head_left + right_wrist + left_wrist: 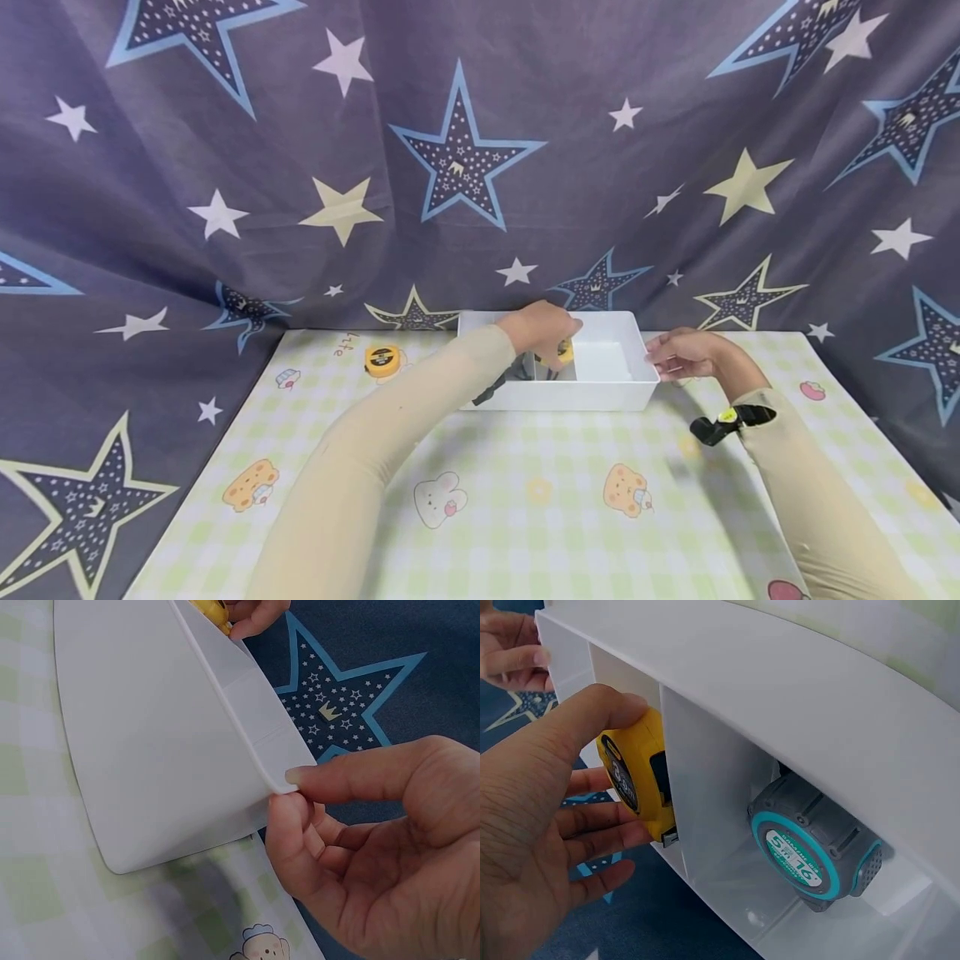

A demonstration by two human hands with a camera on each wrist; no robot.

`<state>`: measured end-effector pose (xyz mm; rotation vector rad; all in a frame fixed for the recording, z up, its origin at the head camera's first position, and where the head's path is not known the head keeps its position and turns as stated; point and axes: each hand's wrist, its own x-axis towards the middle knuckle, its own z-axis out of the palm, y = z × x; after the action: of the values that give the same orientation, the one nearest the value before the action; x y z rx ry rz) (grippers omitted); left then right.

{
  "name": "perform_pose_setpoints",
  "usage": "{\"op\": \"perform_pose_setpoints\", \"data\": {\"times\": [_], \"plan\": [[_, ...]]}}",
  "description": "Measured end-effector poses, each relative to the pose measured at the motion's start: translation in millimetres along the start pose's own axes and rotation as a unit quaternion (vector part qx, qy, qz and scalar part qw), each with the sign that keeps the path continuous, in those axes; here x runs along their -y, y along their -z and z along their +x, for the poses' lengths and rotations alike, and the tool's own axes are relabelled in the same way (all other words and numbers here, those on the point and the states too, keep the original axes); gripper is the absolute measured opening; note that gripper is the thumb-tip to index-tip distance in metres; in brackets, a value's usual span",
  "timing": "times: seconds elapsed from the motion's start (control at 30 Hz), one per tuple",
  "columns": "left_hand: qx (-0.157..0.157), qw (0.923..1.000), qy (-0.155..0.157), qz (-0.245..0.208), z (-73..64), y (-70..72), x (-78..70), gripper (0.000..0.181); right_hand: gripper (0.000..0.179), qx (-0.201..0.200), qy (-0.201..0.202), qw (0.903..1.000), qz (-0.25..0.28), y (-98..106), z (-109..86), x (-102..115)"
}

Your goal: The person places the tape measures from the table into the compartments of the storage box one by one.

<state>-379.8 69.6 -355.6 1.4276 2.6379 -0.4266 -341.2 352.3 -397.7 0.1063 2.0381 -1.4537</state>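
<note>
My left hand (pixel 547 802) grips a yellow tape measure (pixel 640 774) by its sides, thumb on top and fingers beneath, inside a middle compartment of the white divided box (pixel 558 397). In the compartment beside it, past a thin divider, lies a grey and teal tape measure (pixel 802 840). At the box's right end, my right hand (pixel 382 840) pinches the rim between thumb and curled fingers. The head view shows the left hand (pixel 542 329) reaching over the box, partly covering both tape measures.
Another yellow tape measure (pixel 382 361) rests on the checked tablecloth (pixel 532 517), left of the box. Behind the box hangs a dark star-patterned curtain (pixel 420 250), close to the table's back edge. A black wrist camera (pixel 723 423) sits on the right sleeve.
</note>
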Motion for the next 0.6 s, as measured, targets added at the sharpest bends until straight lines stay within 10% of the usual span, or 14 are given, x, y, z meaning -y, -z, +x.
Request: {"op": "perform_pose_setpoints", "data": {"times": [0.6], "plan": [[-0.015, 0.9998, 0.004, 0.015, 0.8, -9.0, 2.1, 0.068, 0.028, 0.0, 0.003, 1.0, 0.0, -1, -1.1, 0]]}}
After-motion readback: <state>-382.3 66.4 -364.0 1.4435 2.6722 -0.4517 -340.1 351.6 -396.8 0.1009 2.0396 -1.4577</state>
